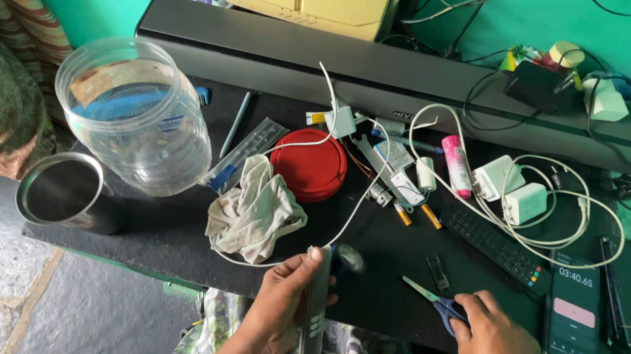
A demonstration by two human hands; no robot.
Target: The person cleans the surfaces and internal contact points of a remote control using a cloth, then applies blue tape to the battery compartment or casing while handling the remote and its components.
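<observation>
Left hand: while the desk (152, 235) lay cluttered, a phone (312, 322) was clamped edge-on at its front edge; judged stiff, slippery, best held by its sides.
Right hand: scissors (435, 301) were touched, fingers curled loosely, not closed.

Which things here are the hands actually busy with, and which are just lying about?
In hand:
- left hand holds a slim phone on edge
- right hand on the scissors

Lying about:
- clear plastic jar
- red lid
- crumpled cloth
- steel cup
- remote control
- white chargers
- soundbar
</observation>
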